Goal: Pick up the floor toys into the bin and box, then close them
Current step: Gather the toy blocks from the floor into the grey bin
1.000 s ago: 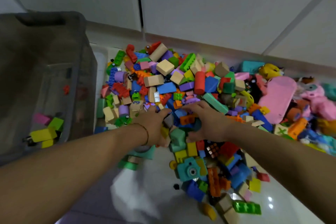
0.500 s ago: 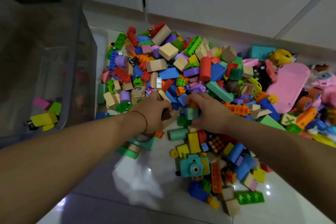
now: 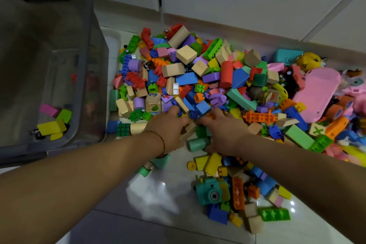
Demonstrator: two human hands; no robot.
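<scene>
Fingers (image 3: 174, 110) (both hands) amid toy pile (image 3: 208, 77)

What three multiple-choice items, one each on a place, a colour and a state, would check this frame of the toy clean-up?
1. Where is the grey bin relative to the toy pile?
A. Left of it
B. Right of it
C. Under it

2. What colour is the toy camera?
A. Red
B. Teal
C. White

3. How full is the bin?
A. Brimming
B. Closed with a lid
C. Open, a few blocks inside

Answers:
1. A, the bin stands at the frame's left, beside the pile.
2. B, its body is teal with a dark lens.
3. C, no lid is on, and only pink, green and yellow blocks lie on its floor.
</scene>
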